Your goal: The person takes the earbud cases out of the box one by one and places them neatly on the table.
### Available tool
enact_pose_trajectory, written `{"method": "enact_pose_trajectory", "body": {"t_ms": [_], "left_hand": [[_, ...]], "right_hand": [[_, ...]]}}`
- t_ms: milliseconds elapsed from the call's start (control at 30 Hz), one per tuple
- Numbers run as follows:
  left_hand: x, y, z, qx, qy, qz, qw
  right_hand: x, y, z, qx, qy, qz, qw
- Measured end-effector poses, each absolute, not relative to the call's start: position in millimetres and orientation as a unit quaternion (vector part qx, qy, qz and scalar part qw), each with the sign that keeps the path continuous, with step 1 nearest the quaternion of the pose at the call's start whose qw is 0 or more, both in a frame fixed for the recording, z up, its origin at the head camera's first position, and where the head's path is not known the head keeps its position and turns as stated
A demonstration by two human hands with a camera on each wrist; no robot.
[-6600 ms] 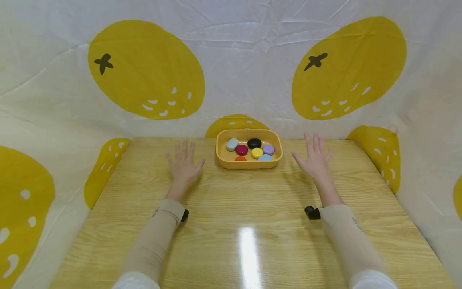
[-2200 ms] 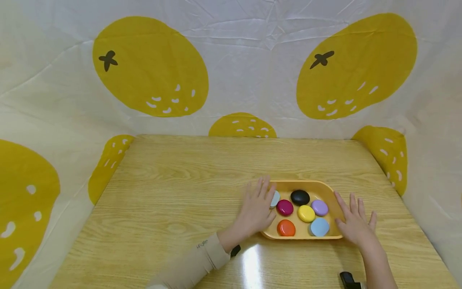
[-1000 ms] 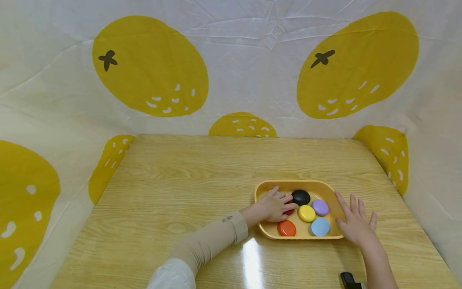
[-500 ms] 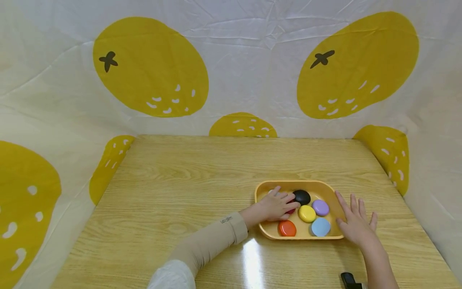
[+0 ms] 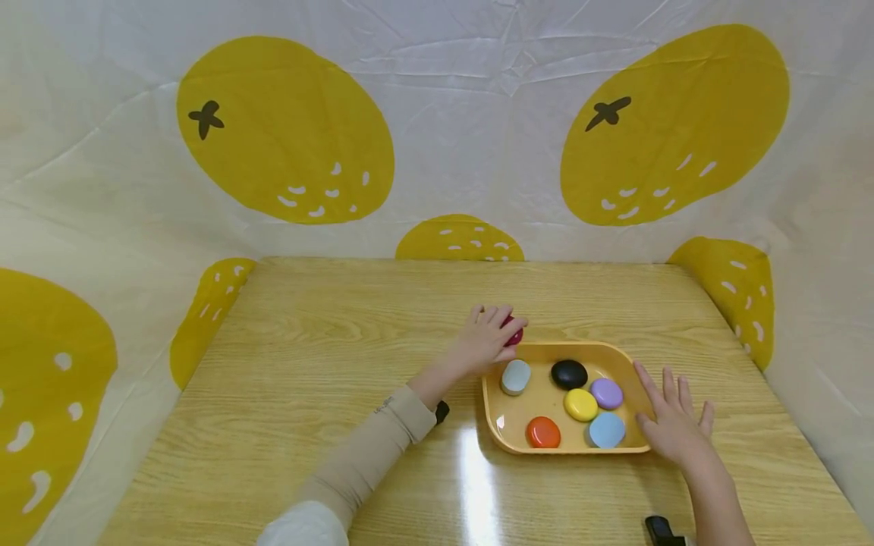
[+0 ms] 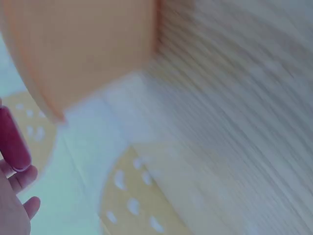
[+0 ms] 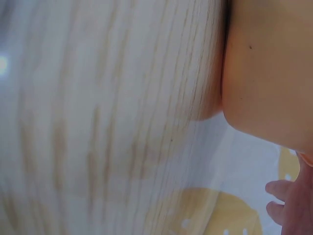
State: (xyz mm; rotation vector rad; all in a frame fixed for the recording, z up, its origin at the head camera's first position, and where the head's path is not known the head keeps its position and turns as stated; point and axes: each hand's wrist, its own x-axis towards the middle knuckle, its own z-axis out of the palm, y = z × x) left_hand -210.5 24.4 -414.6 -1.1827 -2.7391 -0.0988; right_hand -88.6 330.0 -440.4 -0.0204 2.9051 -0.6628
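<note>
My left hand (image 5: pixel 481 341) pinches a dark red rounded piece (image 5: pixel 514 334) above the back left corner of a yellow-orange tray (image 5: pixel 556 450). In the left wrist view the same dark red piece (image 6: pixel 13 142) shows edge-on by the fingers. Straight fingers of my right hand (image 5: pixel 677 429) touch the tray's right side. Inside the tray lie a pale grey piece (image 5: pixel 516 378), a black one (image 5: pixel 569 374), a yellow one (image 5: pixel 580 404), a purple one (image 5: pixel 606 393), an orange-red one (image 5: pixel 543 432) and a light blue one (image 5: pixel 606 430).
The wooden table (image 5: pixel 328 341) extends left of the tray and behind it. A white cloth (image 5: pixel 471 136) with yellow fruit prints hangs along the back and sides. Black camera mounts (image 5: pixel 661 529) sit at the wrists.
Both hands first drew the tray nearer and rightward. My left hand then reached in, took the dark red piece and lifted it up and back-left. My right hand has lately stayed put.
</note>
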Motion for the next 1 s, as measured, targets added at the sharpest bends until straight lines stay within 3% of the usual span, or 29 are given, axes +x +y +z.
{"method": "enact_pose_trajectory", "body": {"t_ms": [367, 1000], "left_hand": [[-234, -26, -438, -0.321, -0.945, -0.033, 0.053], [-234, -46, -465, -0.328, -0.943, 0.052, -0.014]], "right_hand": [[-89, 331, -440, -0.006, 0.972, -0.218, 0.083], [-88, 330, -444, -0.012, 0.978, -0.196, 0.07]]}}
